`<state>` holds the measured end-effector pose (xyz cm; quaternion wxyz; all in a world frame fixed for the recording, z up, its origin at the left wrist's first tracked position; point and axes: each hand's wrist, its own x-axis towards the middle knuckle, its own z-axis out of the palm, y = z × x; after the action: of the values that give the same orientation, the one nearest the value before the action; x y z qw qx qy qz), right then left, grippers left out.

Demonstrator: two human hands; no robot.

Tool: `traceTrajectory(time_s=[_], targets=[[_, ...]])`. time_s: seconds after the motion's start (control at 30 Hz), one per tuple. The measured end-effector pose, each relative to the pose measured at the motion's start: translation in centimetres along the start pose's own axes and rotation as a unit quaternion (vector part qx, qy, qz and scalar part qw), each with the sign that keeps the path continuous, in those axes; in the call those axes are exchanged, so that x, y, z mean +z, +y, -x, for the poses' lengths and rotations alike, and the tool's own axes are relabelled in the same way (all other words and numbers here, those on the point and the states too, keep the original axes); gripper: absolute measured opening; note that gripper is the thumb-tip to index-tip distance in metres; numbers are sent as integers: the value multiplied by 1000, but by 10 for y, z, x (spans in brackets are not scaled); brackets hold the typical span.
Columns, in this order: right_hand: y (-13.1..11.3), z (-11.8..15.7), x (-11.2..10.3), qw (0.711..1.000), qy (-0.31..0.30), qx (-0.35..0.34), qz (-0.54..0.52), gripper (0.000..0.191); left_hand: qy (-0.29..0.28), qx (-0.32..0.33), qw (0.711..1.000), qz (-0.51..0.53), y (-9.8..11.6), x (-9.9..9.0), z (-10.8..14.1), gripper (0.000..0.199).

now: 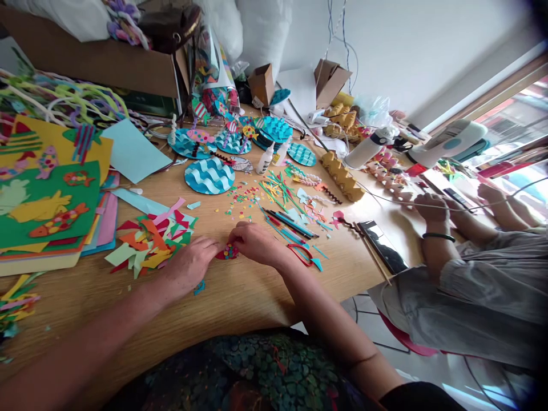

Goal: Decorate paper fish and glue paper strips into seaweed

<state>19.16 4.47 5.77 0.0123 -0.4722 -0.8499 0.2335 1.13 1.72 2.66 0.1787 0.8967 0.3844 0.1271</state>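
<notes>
A small red paper cutout (226, 254) dotted with multicolored spots lies on the wooden tabletop (257, 297), directly in front of the seated person, between the left hand (192, 262) and the right hand (257, 242). The left hand reaches in palm down, its fingertips together at the cutout's left edge. The right hand's fingers curl in close over the dotted surface; whether they pinch a dot or only press the paper cannot be told.

Fine surface decorating appears to be the step in hand, judging by the spots and the loose confetti dots (245, 197) scattered just beyond. A next move at this scale would call for a steady hold on the paper's edge and a light fingertip touch, with any wet glue a smudging risk.

Torn and cut paper scraps (160, 240) are heaped beside the left hand, and pencils (291, 224) and red-handled scissors (302, 254) lie to the right. A blue wave-patterned disc (209, 176) sits farther back, near two white squeeze bottles (265, 160). A co-worker's hand (430, 206) rests at the far right, beyond a dark-screened smartphone (381, 245).

The bottles carry dark print too small to read; no brand name is legible on the smartphone.
</notes>
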Motion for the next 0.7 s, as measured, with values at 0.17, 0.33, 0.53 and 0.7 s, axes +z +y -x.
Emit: traceTrajectory(time_s=[0.17, 0.33, 0.53, 0.7], targets=[[1, -1, 3, 1000, 2, -3, 16, 26, -10, 2, 1000, -10, 0, 3, -2, 43], [3, -1, 7, 999, -1, 3, 32, 26, -11, 5, 1000, -19, -4, 13, -3, 44], [5, 0, 10, 999, 11, -3, 39, 27, -14, -17, 1000, -22, 0, 13, -4, 35], [4, 0, 7, 999, 13, 12, 34, 26, -29, -8, 999, -23, -4, 18, -6, 35]])
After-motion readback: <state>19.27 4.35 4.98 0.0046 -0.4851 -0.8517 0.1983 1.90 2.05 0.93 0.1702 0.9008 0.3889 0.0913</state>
